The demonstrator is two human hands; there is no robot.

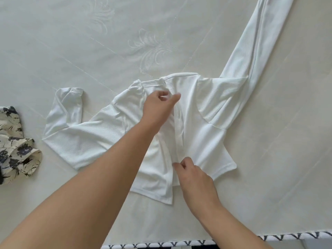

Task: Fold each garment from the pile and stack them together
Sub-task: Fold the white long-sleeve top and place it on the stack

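Note:
A white ribbed long-sleeved top (203,126) lies spread on the pale mattress (89,42), neckline away from me. Its right sleeve (255,51) stretches far up to the top right; its left sleeve (68,123) lies bent and bunched on the left. My left hand (158,106) pinches the fabric just below the neckline at the centre. My right hand (194,175) pinches the centre fold near the hem. A lengthwise crease runs between both hands.
A cream garment with dark floral print (16,146) lies crumpled at the left edge. The mattress edge with black-and-white V-patterned trim (197,243) runs along the bottom, close to me.

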